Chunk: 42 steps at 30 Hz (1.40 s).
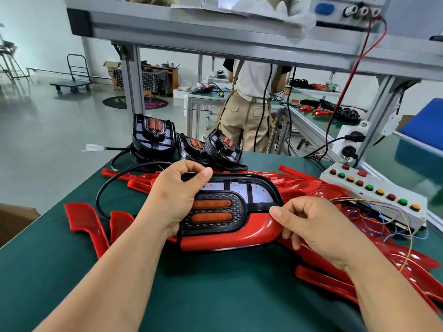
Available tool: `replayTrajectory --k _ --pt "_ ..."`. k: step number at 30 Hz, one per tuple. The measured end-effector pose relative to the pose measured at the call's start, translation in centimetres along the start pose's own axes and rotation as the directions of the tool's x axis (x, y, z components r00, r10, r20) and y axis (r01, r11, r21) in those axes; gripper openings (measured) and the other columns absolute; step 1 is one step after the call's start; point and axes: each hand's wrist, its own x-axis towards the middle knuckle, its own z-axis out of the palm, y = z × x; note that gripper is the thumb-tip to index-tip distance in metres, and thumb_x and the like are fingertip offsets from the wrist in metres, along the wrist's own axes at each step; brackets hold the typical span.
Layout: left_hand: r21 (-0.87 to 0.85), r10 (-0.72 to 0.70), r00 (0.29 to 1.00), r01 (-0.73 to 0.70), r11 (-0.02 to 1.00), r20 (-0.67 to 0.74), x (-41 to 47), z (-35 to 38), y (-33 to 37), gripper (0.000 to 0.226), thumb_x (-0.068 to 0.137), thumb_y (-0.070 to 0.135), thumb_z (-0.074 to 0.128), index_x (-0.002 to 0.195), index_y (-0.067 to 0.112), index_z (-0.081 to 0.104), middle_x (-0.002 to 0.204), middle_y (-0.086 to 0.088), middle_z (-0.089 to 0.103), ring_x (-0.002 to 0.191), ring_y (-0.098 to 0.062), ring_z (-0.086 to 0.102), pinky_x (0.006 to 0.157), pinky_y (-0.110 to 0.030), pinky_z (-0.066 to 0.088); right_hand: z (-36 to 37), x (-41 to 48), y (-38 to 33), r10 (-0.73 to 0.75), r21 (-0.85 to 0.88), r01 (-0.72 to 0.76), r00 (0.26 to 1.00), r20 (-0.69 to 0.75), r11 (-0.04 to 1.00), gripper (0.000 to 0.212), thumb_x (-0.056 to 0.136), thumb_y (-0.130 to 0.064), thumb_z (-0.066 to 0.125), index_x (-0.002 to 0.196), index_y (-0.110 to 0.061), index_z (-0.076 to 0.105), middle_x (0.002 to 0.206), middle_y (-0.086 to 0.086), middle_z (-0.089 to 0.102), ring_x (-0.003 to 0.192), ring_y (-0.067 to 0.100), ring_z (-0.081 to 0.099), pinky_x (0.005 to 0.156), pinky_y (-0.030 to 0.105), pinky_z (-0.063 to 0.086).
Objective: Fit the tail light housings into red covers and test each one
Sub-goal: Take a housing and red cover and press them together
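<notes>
A black tail light housing (230, 202) with two orange reflectors and a white LED panel rests partly inside a glossy red cover (230, 238) at the middle of the green table (215, 295). My left hand (172, 200) grips the housing's left end, thumb on its top rim. My right hand (309, 226) pinches the right end where housing and cover meet. A black cable (103, 188) loops from the housing to the left. Three more black housings (153, 137) stand at the table's far edge. Several loose red covers (86, 224) lie left and right.
A white test box (374, 190) with red, green and yellow buttons and thin coloured wires sits at the right. An aluminium frame (215, 29) crosses overhead. A person in beige trousers (244, 109) stands at the bench behind. A cardboard box (14, 219) is at the left.
</notes>
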Motion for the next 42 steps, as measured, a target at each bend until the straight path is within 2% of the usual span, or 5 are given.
replayTrajectory --k 14,26,35,39,42 --pt "-0.208 -0.084 0.996 0.08 0.975 -0.01 0.2 -0.2 0.1 0.023 0.088 0.025 0.071 0.065 0.027 0.067 0.067 -0.004 0.072 0.062 -0.032 0.072 0.052 -0.043 0.059 2.4 0.2 0.6 -0.146 -0.322 0.003 0.896 -0.419 0.947 0.059 0.064 -0.075 0.052 0.1 -0.028 0.05 0.065 -0.009 0.056 0.061 0.005 0.052 0.055 0.022 0.035" --pt "-0.127 -0.175 0.978 0.16 0.979 -0.115 0.1 0.2 -0.1 0.014 0.086 0.033 0.073 0.077 0.024 0.068 0.065 -0.001 0.07 0.054 -0.02 0.068 0.05 -0.037 0.059 3.7 0.4 1.1 -0.295 -0.353 0.193 0.919 -0.263 0.915 0.033 0.091 -0.04 0.056 0.121 -0.05 0.052 0.123 -0.004 0.042 0.111 -0.006 0.035 0.095 -0.004 0.017" --pt "-0.311 -0.22 0.974 0.196 0.93 -0.045 0.1 -0.1 0.4 0.017 0.086 0.025 0.074 0.069 0.022 0.07 0.071 -0.009 0.074 0.066 -0.036 0.073 0.053 -0.048 0.058 4.2 -0.2 0.5 -0.24 -0.136 0.219 0.956 -0.168 0.966 0.05 0.071 -0.069 0.054 0.121 -0.068 0.046 0.149 -0.017 0.023 0.132 -0.025 0.008 0.092 -0.01 0.011" --pt "-0.343 -0.208 0.978 0.196 0.919 0.002 -0.1 0.1 0.8 0.013 0.087 0.022 0.073 0.075 0.019 0.068 0.07 -0.012 0.073 0.066 -0.039 0.073 0.052 -0.052 0.057 4.1 0.1 0.4 -0.174 0.239 0.229 0.957 -0.232 0.944 0.077 0.067 -0.05 0.077 0.13 -0.063 0.036 0.128 -0.024 0.056 0.125 -0.002 0.051 0.107 0.024 0.039" --pt "-0.275 -0.194 0.98 0.199 0.941 0.044 -0.3 0.2 1.1 0.012 0.085 0.028 0.074 0.075 0.023 0.069 0.072 -0.01 0.072 0.071 -0.037 0.073 0.059 -0.052 0.058 4.1 0.6 0.5 -0.012 0.702 0.097 0.992 -0.125 0.706 0.101 0.054 -0.019 0.089 0.133 -0.055 0.036 0.114 -0.011 0.071 0.105 0.018 0.069 0.081 0.039 0.057"
